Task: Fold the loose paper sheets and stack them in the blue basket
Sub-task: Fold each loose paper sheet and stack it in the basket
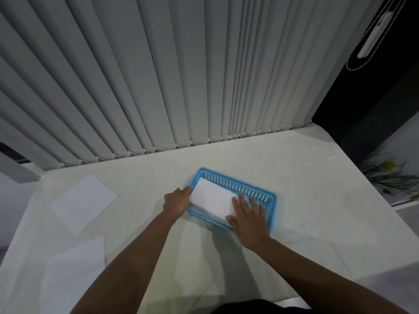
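Note:
A blue slotted basket sits on the white table, a little right of centre. Inside it lies a folded white paper. My left hand grips the paper's left end at the basket's left rim. My right hand rests flat on the paper's right end, fingers spread, covering the basket's near right corner. Two loose flat sheets lie on the left: one farther back, one near the front edge.
The white table ends at grey vertical blinds along the back. A dark wall and a plant stand beyond the right edge. The table's left edge runs close to the loose sheets.

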Action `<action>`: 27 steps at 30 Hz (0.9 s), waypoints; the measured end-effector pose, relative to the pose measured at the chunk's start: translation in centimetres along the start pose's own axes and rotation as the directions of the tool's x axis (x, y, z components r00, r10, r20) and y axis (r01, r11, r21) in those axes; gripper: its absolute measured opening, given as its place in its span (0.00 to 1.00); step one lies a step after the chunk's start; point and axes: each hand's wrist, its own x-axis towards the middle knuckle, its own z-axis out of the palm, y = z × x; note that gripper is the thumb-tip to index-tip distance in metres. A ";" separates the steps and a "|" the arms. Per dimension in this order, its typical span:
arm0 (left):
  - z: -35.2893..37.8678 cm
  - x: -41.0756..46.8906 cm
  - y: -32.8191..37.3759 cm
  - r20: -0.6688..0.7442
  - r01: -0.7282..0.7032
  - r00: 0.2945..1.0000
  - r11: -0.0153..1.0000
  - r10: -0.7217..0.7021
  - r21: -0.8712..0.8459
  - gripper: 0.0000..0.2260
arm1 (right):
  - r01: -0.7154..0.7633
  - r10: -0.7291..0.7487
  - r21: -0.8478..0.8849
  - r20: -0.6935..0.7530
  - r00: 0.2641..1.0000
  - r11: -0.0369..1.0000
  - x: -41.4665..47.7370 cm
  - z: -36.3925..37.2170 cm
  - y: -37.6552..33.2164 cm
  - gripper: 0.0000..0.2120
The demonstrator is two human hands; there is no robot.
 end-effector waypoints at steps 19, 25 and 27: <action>2.5 -1.4 -0.1 -0.066 -0.184 0.982 0.964 0.175 -0.192 0.20 | -0.370 0.502 0.847 0.145 0.852 0.383 -0.5 0.9 4.3 0.38; 0.8 -1.8 -1.7 -0.093 -0.146 0.988 0.958 0.127 -0.245 0.20 | -0.334 0.479 0.878 0.142 0.866 0.342 0.7 1.3 2.9 0.41; -0.5 -2.2 -2.4 -0.117 -0.142 0.986 0.960 0.117 -0.240 0.20 | -0.315 0.455 0.876 0.127 0.882 0.365 0.6 0.7 1.3 0.37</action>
